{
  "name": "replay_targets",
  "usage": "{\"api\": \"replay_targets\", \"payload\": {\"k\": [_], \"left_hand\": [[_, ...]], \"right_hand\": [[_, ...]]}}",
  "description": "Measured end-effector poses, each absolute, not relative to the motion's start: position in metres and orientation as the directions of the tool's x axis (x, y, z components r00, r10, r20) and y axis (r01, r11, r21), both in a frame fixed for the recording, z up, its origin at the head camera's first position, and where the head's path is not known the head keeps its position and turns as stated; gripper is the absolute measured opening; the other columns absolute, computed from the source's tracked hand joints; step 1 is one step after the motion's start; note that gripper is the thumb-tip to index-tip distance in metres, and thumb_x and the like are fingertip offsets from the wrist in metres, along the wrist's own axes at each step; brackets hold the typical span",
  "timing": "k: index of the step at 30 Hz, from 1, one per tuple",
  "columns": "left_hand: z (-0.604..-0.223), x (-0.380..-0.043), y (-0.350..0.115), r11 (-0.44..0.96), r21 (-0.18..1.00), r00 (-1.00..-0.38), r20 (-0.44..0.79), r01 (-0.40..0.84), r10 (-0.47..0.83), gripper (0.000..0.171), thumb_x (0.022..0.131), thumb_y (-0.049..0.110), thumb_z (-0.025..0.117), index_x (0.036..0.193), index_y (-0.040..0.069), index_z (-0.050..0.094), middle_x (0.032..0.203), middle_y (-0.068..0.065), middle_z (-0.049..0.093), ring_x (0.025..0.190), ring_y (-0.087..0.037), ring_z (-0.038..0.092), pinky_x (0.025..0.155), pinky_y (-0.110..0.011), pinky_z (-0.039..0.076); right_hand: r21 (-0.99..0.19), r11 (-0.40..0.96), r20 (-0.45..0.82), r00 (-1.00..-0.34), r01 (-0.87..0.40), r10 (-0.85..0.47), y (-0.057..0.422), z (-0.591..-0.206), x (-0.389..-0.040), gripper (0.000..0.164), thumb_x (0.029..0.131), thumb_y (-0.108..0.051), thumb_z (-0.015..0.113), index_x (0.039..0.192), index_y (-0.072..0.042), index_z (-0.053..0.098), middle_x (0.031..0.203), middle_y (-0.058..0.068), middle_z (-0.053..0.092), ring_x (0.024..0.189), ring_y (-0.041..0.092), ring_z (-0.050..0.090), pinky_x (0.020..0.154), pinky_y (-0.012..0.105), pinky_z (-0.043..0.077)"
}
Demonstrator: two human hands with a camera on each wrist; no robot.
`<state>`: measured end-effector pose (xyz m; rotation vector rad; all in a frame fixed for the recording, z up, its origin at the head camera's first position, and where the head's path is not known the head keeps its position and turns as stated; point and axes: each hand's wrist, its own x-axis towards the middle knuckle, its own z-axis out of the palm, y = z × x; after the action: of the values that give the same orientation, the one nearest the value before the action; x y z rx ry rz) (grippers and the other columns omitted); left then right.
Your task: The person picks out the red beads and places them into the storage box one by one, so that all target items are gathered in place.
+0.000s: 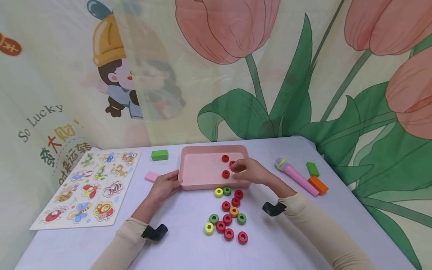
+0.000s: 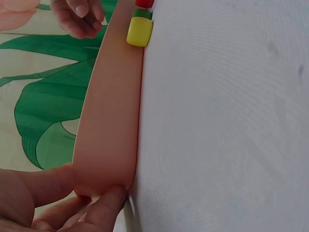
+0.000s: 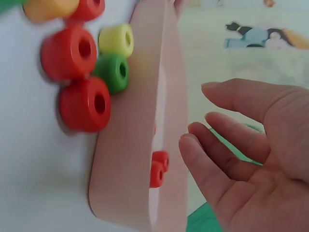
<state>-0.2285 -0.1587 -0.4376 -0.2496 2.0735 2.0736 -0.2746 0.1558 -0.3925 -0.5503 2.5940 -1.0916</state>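
Observation:
A pink tray [image 1: 202, 186] lies on the table. My left hand [image 1: 164, 186] grips its near left corner; in the left wrist view the thumb and fingers [image 2: 108, 208] press on the corner wall. Over the tray's right side hovers my right hand [image 1: 251, 171], its fingers loosely bent with nothing between them. Red beads, such as this one [image 1: 225, 174], sit inside the tray near that hand, one partly hidden by it. In front of the tray lie several loose beads: red [image 1: 242, 237], yellow [image 1: 209, 228], green [image 1: 241, 219] and one orange bead [image 1: 234, 212].
An insect puzzle board [image 1: 119, 187] lies at the left. Near the tray's left side are a green block [image 1: 159, 155] and a pink block [image 1: 152, 176]. To the right lie a pink toy microphone [image 1: 298, 177], a green block [image 1: 312, 169] and an orange block [image 1: 318, 185].

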Motion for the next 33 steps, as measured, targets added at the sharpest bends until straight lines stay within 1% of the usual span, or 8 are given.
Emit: {"api": "replay_targets", "payload": {"k": [2, 5, 8, 14, 22, 27, 29, 33], "left_hand": [[-0.438, -0.229, -0.159, -0.001, 0.967, -0.967, -0.256, -0.256, 0.019, 0.053, 0.095, -0.009, 0.052, 0.146, -0.010, 0.036, 0.147, -0.030, 0.038, 0.132, -0.038, 0.043, 0.105, -0.044, 0.041], [-0.438, -0.229, -0.160, 0.003, 0.965, -0.964, -0.263, -0.263, 0.020, 0.053, 0.096, -0.009, 0.051, 0.146, -0.009, 0.036, 0.147, -0.030, 0.037, 0.133, -0.039, 0.042, 0.106, -0.044, 0.041], [-0.438, -0.228, -0.161, 0.003, 0.960, -0.960, -0.279, -0.279, 0.017, 0.053, 0.096, -0.009, 0.051, 0.147, -0.008, 0.035, 0.148, -0.029, 0.037, 0.133, -0.038, 0.042, 0.106, -0.044, 0.040], [-0.439, -0.228, -0.162, 0.003, 0.961, -0.961, -0.276, -0.276, 0.020, 0.052, 0.096, -0.008, 0.051, 0.147, -0.009, 0.036, 0.148, -0.030, 0.037, 0.133, -0.038, 0.043, 0.106, -0.043, 0.041], [-0.438, -0.229, -0.162, 0.012, 0.962, -0.962, -0.273, -0.272, 0.023, 0.052, 0.096, -0.007, 0.051, 0.146, -0.009, 0.036, 0.147, -0.030, 0.038, 0.132, -0.038, 0.043, 0.105, -0.042, 0.041], [-0.436, -0.230, -0.162, 0.021, 0.959, -0.959, -0.284, -0.284, 0.019, 0.053, 0.096, -0.007, 0.052, 0.147, -0.008, 0.036, 0.147, -0.029, 0.039, 0.133, -0.037, 0.043, 0.106, -0.042, 0.041], [-0.435, -0.230, -0.162, 0.029, 0.958, -0.958, -0.286, -0.286, 0.019, 0.053, 0.097, -0.006, 0.051, 0.147, -0.007, 0.036, 0.148, -0.028, 0.038, 0.133, -0.036, 0.043, 0.106, -0.042, 0.041], [-0.436, -0.230, -0.162, 0.024, 0.958, -0.958, -0.287, -0.287, 0.023, 0.053, 0.097, -0.006, 0.051, 0.147, -0.007, 0.036, 0.148, -0.028, 0.038, 0.133, -0.036, 0.043, 0.106, -0.042, 0.040]], "right_hand": [[-0.738, 0.634, -0.096, -0.894, -0.231, -0.437, 0.159, -0.392, -0.265, 0.034, 0.087, -0.016, 0.076, 0.118, -0.005, 0.068, 0.111, 0.009, 0.066, 0.103, 0.023, 0.060, 0.085, 0.032, 0.057], [-0.760, 0.607, -0.080, -0.893, -0.233, -0.443, 0.164, -0.394, -0.248, 0.033, 0.087, -0.017, 0.076, 0.117, -0.006, 0.069, 0.110, 0.006, 0.067, 0.104, 0.024, 0.061, 0.083, 0.033, 0.058], [-0.776, 0.579, -0.073, -0.877, -0.249, -0.475, 0.170, -0.398, -0.230, 0.031, 0.087, -0.016, 0.076, 0.116, -0.007, 0.069, 0.107, 0.004, 0.067, 0.103, 0.023, 0.062, 0.083, 0.033, 0.058], [-0.794, 0.552, -0.117, -0.827, -0.254, -0.549, 0.178, -0.404, -0.196, 0.029, 0.089, -0.016, 0.074, 0.116, -0.007, 0.069, 0.108, 0.005, 0.068, 0.104, 0.025, 0.062, 0.085, 0.032, 0.057], [-0.838, 0.508, -0.174, -0.783, -0.201, -0.597, 0.187, -0.408, -0.162, 0.031, 0.087, -0.017, 0.077, 0.115, -0.009, 0.069, 0.111, 0.004, 0.065, 0.106, 0.026, 0.061, 0.087, 0.032, 0.056], [-0.837, 0.504, -0.186, -0.755, -0.213, -0.629, 0.187, -0.419, -0.146, 0.030, 0.086, -0.019, 0.077, 0.115, -0.013, 0.069, 0.109, -0.002, 0.065, 0.105, 0.018, 0.060, 0.089, 0.032, 0.055], [-0.831, 0.505, -0.182, -0.745, -0.232, -0.642, 0.186, -0.423, -0.142, 0.030, 0.086, -0.021, 0.078, 0.114, -0.015, 0.070, 0.107, -0.006, 0.065, 0.102, 0.013, 0.061, 0.089, 0.030, 0.055], [-0.819, 0.504, -0.161, -0.734, -0.274, -0.660, 0.183, -0.429, -0.137, 0.026, 0.085, -0.019, 0.079, 0.110, -0.018, 0.072, 0.100, -0.011, 0.064, 0.095, 0.008, 0.061, 0.087, 0.022, 0.054]]}}
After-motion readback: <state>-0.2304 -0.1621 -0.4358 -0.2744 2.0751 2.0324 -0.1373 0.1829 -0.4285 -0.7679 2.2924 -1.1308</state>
